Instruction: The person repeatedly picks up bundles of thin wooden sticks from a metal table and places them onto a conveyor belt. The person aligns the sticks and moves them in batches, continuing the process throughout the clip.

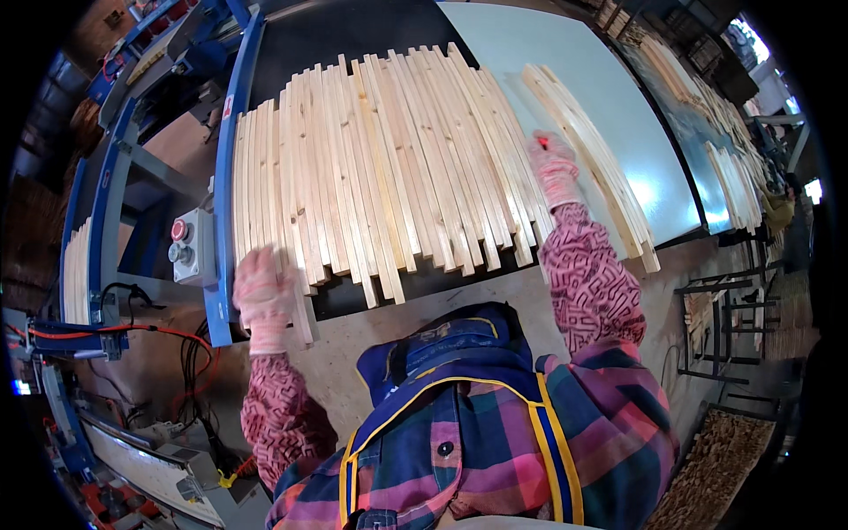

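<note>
Through the head camera I read two gloved hands at a bench carrying long, pale wooden strips. The main row of strips (380,168) fills the centre of the frame. The strips lie flat, side by side, on a black surface (305,35), with their near ends staggered. A blue rail (231,132) runs along the row's left flank; I judge that it serves as a side stop.

Left hand (262,287): positioned at centre-left of the frame, over the near ends of the leftmost strips. The fingers point away from the body and look only slightly bent. The palm side is hidden, so I cannot tell whether it grips a strip or merely rests there.

Right hand (555,168): positioned right of centre, at the row's right flank, between the row and a smaller group of strips (596,168). The fingers are curled; I cannot tell whether they enclose anything.

With the hands at opposite sides, the placement would suit bracketing the row so that loose strips do not spread.

The smaller group lies apart on a pale, glossy sheet (658,150) at upper right. That gap presumably leaves room for the right hand.
</note>
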A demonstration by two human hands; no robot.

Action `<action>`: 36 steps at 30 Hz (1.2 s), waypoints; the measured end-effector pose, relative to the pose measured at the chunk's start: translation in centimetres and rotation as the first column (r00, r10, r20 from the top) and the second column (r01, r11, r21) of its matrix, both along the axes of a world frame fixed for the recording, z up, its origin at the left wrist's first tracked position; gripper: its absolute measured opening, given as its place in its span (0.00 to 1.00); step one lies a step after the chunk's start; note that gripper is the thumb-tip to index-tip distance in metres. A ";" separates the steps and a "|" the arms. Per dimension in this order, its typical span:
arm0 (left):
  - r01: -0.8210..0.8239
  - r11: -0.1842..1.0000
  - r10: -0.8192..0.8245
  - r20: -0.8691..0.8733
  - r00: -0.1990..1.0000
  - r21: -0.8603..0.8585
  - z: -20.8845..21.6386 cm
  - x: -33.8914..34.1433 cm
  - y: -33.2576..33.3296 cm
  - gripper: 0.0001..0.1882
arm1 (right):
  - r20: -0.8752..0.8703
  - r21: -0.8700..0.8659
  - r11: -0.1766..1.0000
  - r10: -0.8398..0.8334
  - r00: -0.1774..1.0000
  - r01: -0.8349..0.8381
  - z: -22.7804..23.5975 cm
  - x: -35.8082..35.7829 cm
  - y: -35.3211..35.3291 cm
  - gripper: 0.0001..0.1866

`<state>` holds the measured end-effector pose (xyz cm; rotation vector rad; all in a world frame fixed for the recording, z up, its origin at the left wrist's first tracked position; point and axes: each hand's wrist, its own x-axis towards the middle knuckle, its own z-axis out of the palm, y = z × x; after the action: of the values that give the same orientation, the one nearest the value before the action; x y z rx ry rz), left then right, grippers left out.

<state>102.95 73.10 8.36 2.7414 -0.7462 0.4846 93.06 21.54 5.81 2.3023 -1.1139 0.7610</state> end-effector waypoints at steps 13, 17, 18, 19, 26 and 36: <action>-0.125 0.988 0.122 -0.039 0.992 -0.086 -3.7 0.2 5.4 0.24 | -0.295 0.608 0.793 0.166 0.941 0.051 1.1 9.1 7.3 0.16; -0.102 0.978 0.103 -0.004 0.995 -0.180 -3.2 0.1 5.8 0.23 | -0.203 0.480 0.748 0.603 0.772 -0.458 -0.8 18.7 16.5 0.12; -0.094 0.971 0.093 -0.018 0.996 -0.218 -3.3 0.1 5.9 0.22 | -0.013 0.513 0.640 0.673 0.740 -0.573 -0.9 20.8 20.4 0.14; -0.131 0.971 0.116 -0.081 0.990 -0.202 -3.4 0.1 6.0 0.23 | 0.139 0.547 0.554 0.679 0.720 -0.628 -0.8 22.6 24.7 0.17; -0.167 0.944 0.150 -0.080 0.985 -0.286 -4.0 0.0 6.2 0.19 | 0.319 0.816 0.068 0.775 0.545 -0.574 -0.7 26.7 45.6 0.21; -0.157 0.568 0.039 -0.164 0.986 -0.808 -3.7 -1.6 6.4 0.26 | 0.810 0.536 -0.793 0.389 0.438 -0.288 1.5 13.6 43.2 0.17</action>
<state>101.32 79.52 4.69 1.8843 -0.2102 0.5019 106.64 64.75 7.26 4.6007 0.7054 -0.9064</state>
